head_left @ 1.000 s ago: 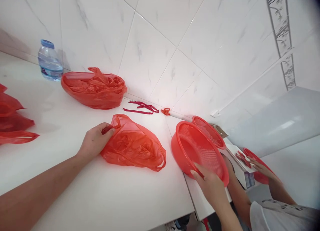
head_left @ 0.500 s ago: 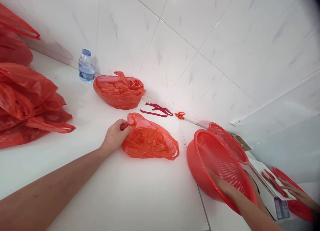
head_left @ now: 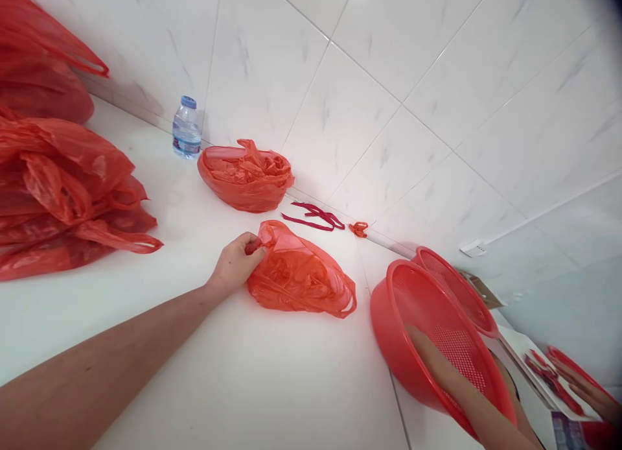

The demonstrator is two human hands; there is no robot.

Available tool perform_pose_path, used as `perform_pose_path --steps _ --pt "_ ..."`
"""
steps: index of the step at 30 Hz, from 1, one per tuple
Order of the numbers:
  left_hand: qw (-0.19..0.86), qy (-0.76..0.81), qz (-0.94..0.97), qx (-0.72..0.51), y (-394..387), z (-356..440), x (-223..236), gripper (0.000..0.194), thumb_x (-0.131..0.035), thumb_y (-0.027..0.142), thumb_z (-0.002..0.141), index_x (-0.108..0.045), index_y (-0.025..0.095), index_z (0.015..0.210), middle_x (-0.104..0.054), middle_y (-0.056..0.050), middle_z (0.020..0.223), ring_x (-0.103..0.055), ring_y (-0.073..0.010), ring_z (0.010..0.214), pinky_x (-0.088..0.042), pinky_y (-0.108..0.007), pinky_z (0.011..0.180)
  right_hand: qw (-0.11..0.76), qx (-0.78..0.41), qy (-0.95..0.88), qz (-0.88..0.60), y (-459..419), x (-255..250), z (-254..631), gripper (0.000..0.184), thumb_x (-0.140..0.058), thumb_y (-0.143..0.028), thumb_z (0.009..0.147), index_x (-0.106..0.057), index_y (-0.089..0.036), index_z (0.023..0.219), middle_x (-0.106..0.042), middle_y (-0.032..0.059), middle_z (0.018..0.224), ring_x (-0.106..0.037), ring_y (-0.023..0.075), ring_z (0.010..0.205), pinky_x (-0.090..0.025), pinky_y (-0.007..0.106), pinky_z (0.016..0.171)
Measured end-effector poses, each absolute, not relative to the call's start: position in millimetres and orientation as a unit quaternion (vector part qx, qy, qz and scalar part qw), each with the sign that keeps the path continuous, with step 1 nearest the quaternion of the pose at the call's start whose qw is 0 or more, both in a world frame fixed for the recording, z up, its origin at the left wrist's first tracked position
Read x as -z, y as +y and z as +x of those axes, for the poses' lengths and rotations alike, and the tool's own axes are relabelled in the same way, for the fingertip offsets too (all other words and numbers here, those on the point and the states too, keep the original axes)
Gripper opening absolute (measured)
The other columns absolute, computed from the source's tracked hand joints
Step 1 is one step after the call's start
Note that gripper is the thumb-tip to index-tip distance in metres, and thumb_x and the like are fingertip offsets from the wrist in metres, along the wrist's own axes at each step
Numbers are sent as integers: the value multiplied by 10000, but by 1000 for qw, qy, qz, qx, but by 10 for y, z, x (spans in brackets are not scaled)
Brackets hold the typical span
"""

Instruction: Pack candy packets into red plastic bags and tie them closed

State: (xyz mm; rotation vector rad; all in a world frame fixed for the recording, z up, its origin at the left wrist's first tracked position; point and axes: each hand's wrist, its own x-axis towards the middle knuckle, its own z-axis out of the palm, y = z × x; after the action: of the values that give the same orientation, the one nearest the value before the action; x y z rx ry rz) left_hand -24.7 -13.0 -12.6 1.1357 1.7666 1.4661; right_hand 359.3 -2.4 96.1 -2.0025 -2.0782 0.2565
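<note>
My left hand [head_left: 239,262] pinches the gathered top corner of a red plastic bag [head_left: 304,278], which lies on the white tabletop with crumpled plastic showing through it. My right hand [head_left: 425,353] reaches down inside a tilted red plastic colander [head_left: 389,320]; its fingers are hidden behind the near rim. Behind the held bag sits a rounded red plastic bag [head_left: 247,181] with its top folded inward. Dark red strips [head_left: 315,216] and a small knotted orange-red piece [head_left: 358,229] lie by the wall.
Large red plastic bags [head_left: 72,184] crowd the left side. A water bottle [head_left: 186,129] stands against the tiled wall. Behind the colander leans a second red colander [head_left: 449,281]. At far right another person's hand [head_left: 583,382] is over red items on a white board [head_left: 522,343].
The view has shifted slightly, so everything appears a little farther right. My left hand keeps its pinch on the bag, and my right hand stays inside the colander.
</note>
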Motion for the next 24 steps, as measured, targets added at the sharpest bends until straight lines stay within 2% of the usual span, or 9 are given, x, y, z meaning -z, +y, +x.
perform_pose_path --steps 2,4,6,8,12,16,18,21,24 --pt "291 658 426 -548 -130 -248 132 221 -500 425 763 -555 223 833 -627 13 802 -564 -158 688 -417 -255 599 97 -102 -727 -672 128 -954 3642 325 -348 -430 831 -542 -259 635 -604 62 641 -605 233 591 -482 320 473" --pt "295 657 428 -546 -134 -246 126 220 -494 424 766 -551 220 824 -623 13 790 -564 -158 681 -417 -256 600 106 -31 -763 -637 259 -1022 3670 183 -405 -333 776 -521 -237 671 -581 56 709 -581 228 642 -468 325 523" --pt "294 657 429 -546 -141 -243 112 219 -491 422 765 -548 216 816 -619 12 780 -564 -158 673 -418 -258 602 148 59 -783 -602 296 -1154 3590 103 -451 -277 723 -532 -226 759 -561 59 832 -562 228 755 -464 330 609" --pt "292 656 429 -548 -148 -241 98 225 -489 426 765 -550 216 818 -620 11 780 -566 -159 670 -421 -259 603 206 116 -792 -563 212 -1288 3359 122 -469 -264 746 -537 -234 843 -544 59 931 -546 207 814 -461 309 658" --pt "301 652 431 -546 -156 -244 100 261 -492 457 762 -560 215 834 -633 -1 798 -580 -170 691 -433 -262 608 232 28 -858 -458 -95 -1298 2594 104 -460 -215 809 -547 -251 850 -524 57 1005 -544 182 835 -469 275 653" --pt "299 648 432 -551 -158 -246 128 261 -500 457 757 -569 215 826 -641 -5 795 -588 -173 703 -434 -254 591 186 -69 -920 -338 -106 -947 1925 209 -386 -117 843 -549 -238 895 -515 47 971 -527 136 718 -464 266 621" --pt "304 640 432 -558 -162 -244 137 243 -507 445 756 -571 219 818 -642 3 777 -589 -167 689 -430 -246 572 164 -87 -935 -302 21 -758 1731 254 -385 -68 825 -556 -229 922 -518 40 983 -528 126 729 -470 262 632" --pt "317 623 427 -574 -163 -241 142 229 -508 436 763 -567 219 803 -641 11 755 -589 -159 664 -432 -239 557 131 -104 -944 -284 199 -593 1633 318 -466 -65 788 -567 -250 1025 -515 34 1123 -538 155 947 -490 296 762" --pt "328 610 425 -583 -151 -242 152 245 -520 453 765 -569 218 818 -647 11 772 -596 -159 671 -442 -244 573 138 -93 -933 -320 201 -614 1760 345 -528 -169 811 -549 -296 1131 -462 18 1277 -444 200 1169 -431 382 944"
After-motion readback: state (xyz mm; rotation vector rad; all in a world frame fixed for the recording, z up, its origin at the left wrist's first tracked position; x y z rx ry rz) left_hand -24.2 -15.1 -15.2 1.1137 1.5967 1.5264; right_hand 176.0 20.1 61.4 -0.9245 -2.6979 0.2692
